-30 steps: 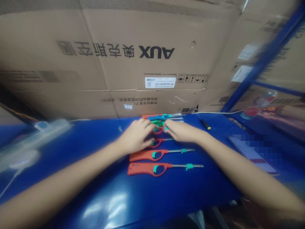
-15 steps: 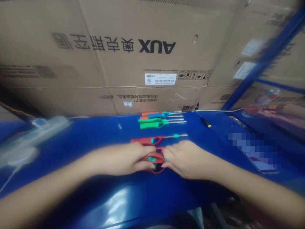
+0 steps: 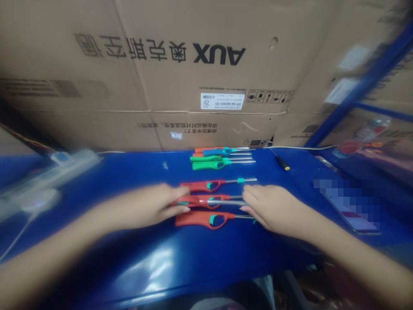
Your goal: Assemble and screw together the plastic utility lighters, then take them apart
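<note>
A red long-necked lighter (image 3: 196,201) is in my left hand (image 3: 158,202), which is closed round its handle. Its metal tube points right, and my right hand (image 3: 271,211) pinches at the tube's far end, where a bit of teal shows between the fingers. Directly below the held lighter, another red lighter (image 3: 193,218) lies on the blue tabletop (image 3: 129,254). One more red lighter (image 3: 200,186) lies just beyond, with a teal piece (image 3: 241,180) on its tube. A further red lighter is partly hidden behind the held one.
Green lighters (image 3: 206,165), a blue lighter (image 3: 216,151) and an orange lighter (image 3: 200,149) lie along the back. A screwdriver (image 3: 283,163) and a phone (image 3: 358,221) are at right. A power strip (image 3: 77,165) sits left. A large cardboard sheet (image 3: 174,86) stands behind.
My hands have moved apart, the left to the left and the right to the right. The lighter's metal tube now shows between them. The view has shifted slightly.
</note>
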